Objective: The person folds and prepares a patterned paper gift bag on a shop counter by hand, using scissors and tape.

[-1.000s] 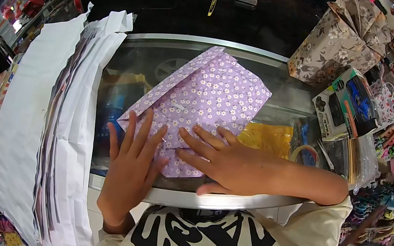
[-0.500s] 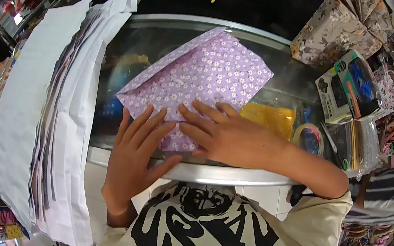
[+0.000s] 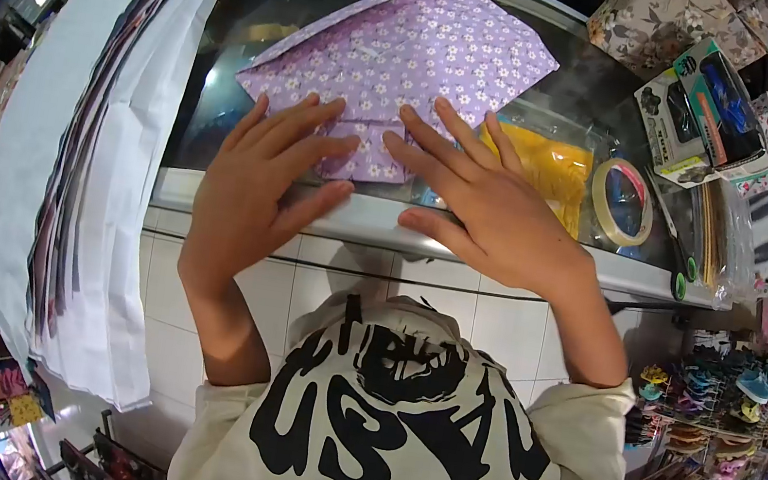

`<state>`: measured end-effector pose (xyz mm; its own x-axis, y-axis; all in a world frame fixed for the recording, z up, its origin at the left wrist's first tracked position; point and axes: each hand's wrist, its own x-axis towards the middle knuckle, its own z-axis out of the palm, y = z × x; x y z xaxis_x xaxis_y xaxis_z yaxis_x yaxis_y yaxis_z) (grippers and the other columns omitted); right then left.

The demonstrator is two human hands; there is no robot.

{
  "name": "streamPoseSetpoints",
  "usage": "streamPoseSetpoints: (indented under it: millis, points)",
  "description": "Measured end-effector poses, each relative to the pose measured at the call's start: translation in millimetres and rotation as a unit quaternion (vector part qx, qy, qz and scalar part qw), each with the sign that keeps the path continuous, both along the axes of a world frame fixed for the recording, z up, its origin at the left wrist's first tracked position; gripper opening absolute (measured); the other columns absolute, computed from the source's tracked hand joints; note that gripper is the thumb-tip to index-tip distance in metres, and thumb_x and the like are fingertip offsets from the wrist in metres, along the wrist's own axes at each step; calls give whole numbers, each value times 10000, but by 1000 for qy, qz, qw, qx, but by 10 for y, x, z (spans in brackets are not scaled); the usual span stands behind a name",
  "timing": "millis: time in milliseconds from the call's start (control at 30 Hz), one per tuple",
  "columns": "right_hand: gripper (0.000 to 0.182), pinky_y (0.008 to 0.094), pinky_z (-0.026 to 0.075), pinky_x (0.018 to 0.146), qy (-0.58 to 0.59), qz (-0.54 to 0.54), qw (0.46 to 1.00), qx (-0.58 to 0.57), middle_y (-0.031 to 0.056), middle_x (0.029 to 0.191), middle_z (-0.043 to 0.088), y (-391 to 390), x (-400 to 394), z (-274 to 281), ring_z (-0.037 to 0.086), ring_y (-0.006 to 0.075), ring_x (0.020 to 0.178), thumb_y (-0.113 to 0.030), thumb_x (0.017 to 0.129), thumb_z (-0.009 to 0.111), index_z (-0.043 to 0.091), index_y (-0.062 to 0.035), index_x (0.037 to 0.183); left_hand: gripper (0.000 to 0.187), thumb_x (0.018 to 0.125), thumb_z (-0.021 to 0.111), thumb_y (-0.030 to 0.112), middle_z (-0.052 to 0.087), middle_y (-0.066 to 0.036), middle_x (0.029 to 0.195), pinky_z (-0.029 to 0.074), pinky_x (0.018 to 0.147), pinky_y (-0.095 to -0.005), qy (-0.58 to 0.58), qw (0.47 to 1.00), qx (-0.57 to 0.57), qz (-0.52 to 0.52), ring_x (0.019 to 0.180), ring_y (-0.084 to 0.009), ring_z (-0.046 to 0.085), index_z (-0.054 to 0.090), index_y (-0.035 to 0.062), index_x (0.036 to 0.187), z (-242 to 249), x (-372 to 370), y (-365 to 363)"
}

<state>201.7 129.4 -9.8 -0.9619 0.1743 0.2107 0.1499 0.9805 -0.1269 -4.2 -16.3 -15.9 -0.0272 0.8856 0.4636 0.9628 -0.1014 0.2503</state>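
A folded sheet of purple paper with white flowers (image 3: pixel 410 57) lies on the glass counter (image 3: pixel 216 108). Its upper left edge is folded over, and a narrower flap points toward the counter's front edge. My left hand (image 3: pixel 266 174) has its fingers spread, with the fingertips at the left side of that flap. On the flap's right side, my right hand (image 3: pixel 484 190) rests its spread fingertips on the paper. Neither hand grips anything. Beside my right hand lies a yellow packet (image 3: pixel 550 175) in clear plastic.
A tall stack of white paper sheets (image 3: pixel 108 280) stands at the left. Right of the packet are a tape roll (image 3: pixel 643 213), green-handled scissors (image 3: pixel 680 272) and boxed goods (image 3: pixel 679 129). A flowered package (image 3: pixel 654 28) sits at the back right. The counter has a metal front edge (image 3: pixel 367 223).
The view has tilted down, showing more floor. My right hand has shifted right from the middle of the flap to its right side, and my hands are farther apart.
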Motion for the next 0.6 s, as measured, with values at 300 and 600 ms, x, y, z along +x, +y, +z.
streamPoseSetpoints:
  millis: [300,600]
  points:
    - [689,521,182,1176,117,-18,988,-95,143,1489,418,33,24,-65,248,344,1447,-521,889,599,456,-86,1404,432,804,737,359,525,-77,1404,267,1133,-525,-31,999,21,4,1311,-327,464,657,159,1179,-48,-33,28]
    - [734,506,206,1173,134,-30,983,-119,157,1520,368,29,15,-55,215,375,1454,-443,828,692,439,-88,1418,1195,531,785,704,201,-158,1596,58,1116,-680,2,996,81,46,1479,-417,71,331,191,1510,-105,-14,39]
